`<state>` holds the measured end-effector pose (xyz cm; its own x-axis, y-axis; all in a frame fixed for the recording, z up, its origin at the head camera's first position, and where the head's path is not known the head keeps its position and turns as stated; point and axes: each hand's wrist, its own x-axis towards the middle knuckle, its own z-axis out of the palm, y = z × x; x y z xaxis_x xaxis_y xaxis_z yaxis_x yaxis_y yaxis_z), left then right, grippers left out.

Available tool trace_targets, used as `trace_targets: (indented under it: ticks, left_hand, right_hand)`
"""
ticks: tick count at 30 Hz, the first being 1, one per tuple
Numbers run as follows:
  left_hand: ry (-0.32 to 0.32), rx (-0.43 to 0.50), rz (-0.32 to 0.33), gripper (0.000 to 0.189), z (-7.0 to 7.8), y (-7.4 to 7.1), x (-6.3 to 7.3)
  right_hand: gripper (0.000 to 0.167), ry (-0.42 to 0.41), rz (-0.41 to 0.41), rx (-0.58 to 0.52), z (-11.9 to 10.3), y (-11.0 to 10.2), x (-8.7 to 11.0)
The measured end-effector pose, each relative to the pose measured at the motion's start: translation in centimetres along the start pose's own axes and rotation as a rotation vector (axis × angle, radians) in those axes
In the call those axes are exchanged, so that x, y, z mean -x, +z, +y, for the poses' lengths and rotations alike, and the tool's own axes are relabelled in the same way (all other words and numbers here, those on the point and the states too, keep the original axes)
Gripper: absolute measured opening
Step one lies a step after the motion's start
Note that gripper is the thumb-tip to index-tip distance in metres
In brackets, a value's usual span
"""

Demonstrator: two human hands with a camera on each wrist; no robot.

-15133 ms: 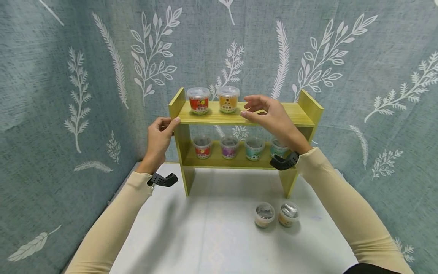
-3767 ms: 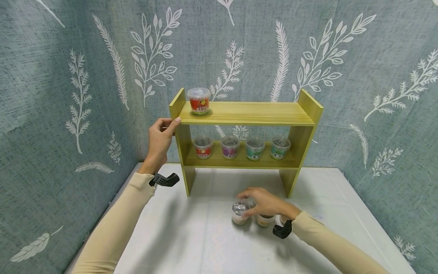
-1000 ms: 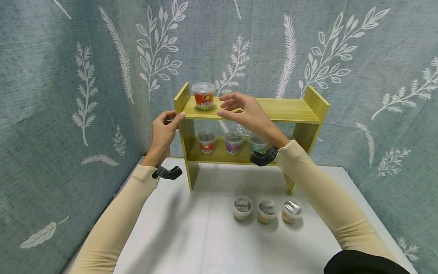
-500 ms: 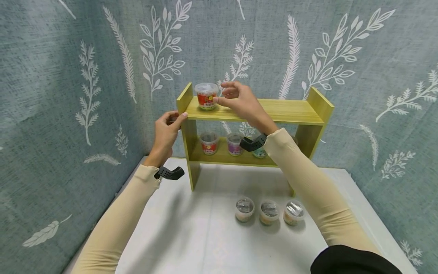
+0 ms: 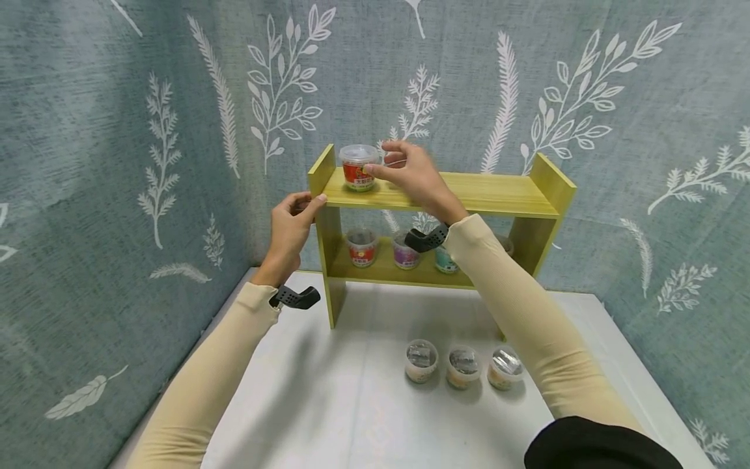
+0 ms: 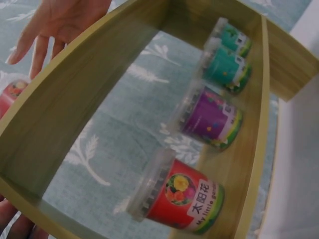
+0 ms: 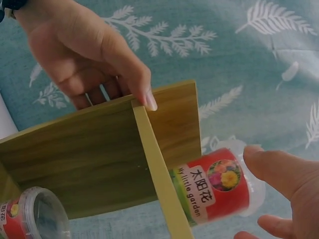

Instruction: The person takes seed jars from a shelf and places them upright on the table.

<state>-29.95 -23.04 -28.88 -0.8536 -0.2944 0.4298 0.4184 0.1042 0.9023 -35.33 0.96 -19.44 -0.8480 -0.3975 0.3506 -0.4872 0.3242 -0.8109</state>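
A two-tier wooden shelf (image 5: pixel 498 194) stands on the white table. My left hand (image 5: pixel 290 229) grips the edge of its left side board, thumb in front and fingers behind. On the top tier, by that board, sits a red-labelled lidded plastic cup (image 5: pixel 353 174) with a flower picture. My right hand (image 5: pixel 410 170) is beside this cup, thumb and fingers spread apart. In the right wrist view the thumb (image 7: pixel 274 167) reaches the cup's clear lid, while the other fingers (image 7: pixel 276 226) lie apart below it.
On the lower tier stand a red cup (image 6: pixel 187 199), a purple cup (image 6: pixel 212 119) and green cups (image 6: pixel 227 67). Three lidded cups line up on the table before the shelf: left (image 5: pixel 420 361), middle (image 5: pixel 463 368), right (image 5: pixel 505 368). Patterned cloth (image 5: pixel 193 150) hangs around.
Earlier, two cups stood on the top tier and two on the table; now one and three. My right hand has risen from the table cups to the red cup. My left hand keeps its hold.
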Motion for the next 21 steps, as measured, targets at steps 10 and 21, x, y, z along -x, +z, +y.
trace_targets:
  ticks: [10,21]
  left_hand:
    - [-0.012,0.004,0.001,0.045,0.0,0.1,0.0]
    - [-0.016,-0.015,-0.008,0.050,0.0,-0.2,-0.1]
  right_hand:
    - [0.077,0.044,-0.002,0.003,0.1,0.9,-0.9]
    - [0.084,0.044,-0.008,0.028,-0.1,1.6,-1.5]
